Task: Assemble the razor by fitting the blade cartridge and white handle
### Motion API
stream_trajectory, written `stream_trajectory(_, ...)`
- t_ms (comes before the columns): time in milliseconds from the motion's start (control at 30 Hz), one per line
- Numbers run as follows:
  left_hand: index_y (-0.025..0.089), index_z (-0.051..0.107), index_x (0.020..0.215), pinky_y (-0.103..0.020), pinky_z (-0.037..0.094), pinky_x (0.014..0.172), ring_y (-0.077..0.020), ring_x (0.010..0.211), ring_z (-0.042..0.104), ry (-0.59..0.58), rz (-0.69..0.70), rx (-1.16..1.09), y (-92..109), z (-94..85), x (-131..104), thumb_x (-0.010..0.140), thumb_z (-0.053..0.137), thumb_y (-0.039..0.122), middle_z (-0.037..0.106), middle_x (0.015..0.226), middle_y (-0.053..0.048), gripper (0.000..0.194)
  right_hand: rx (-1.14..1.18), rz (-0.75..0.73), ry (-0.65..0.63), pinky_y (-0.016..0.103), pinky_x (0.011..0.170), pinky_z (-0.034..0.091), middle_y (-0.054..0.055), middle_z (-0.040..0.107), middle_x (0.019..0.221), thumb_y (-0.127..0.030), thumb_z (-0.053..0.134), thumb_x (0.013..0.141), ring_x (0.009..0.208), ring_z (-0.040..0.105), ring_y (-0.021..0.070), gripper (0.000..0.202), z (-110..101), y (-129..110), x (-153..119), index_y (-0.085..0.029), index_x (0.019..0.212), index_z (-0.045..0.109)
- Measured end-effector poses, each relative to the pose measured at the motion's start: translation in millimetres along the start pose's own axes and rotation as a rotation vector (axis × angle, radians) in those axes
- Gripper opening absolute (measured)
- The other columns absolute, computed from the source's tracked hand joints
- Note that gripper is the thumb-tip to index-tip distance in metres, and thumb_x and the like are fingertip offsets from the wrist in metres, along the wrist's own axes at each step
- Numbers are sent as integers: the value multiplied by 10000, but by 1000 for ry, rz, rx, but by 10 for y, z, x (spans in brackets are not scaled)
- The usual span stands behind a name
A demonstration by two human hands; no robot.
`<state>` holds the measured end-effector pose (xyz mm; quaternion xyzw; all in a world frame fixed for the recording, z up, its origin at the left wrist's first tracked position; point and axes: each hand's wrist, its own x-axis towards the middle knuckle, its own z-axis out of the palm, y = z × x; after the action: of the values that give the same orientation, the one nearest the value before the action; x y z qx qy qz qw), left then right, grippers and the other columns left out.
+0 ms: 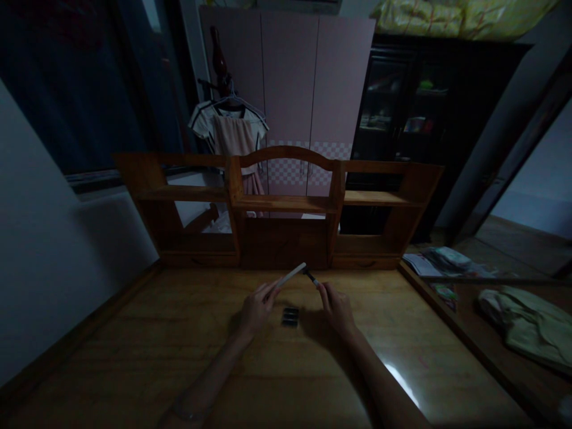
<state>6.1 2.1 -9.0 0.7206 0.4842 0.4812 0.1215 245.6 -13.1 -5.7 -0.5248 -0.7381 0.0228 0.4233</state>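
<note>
My left hand point(258, 310) pinches a thin pale stick point(291, 274) that slants up to the right. My right hand point(338, 308) grips a small dark-tipped tool point(311, 277), its head at the far end of the stick; whether the two touch is unclear. Both hands are above the wooden tabletop. Between and slightly below them, a small black case point(290, 317) with several dark sections lies on the table.
A wooden shelf unit point(286, 204) stands along the table's back edge. Raised wooden edging point(451, 322) runs down the right side. Beyond it are papers point(420, 265) and a pale green cloth point(536, 328). A white wall borders the left.
</note>
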Motion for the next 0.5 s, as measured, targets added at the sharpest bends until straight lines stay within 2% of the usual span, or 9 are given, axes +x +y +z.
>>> stream_trajectory(200, 281, 613, 1139, -275, 493, 802, -180, 933, 629, -20, -5, 18, 33, -5, -14, 893, 467, 340, 671, 1040, -25, 292, -13, 5, 3, 239, 542, 400, 57, 652, 726, -309, 310, 962, 614, 626, 170, 304, -2, -20, 8, -179, 947, 585)
stream_trajectory(500, 264, 610, 1143, -292, 503, 806, -194, 933, 637, 49, -53, 29, -19, -23, -8, 893, 461, 344, 670, 1054, -41, 302, 4, 7, -15, 239, 563, 399, 60, 661, 788, -311, 289, 966, 639, 629, 168, 323, -18, -34, 6, -185, 1012, 583)
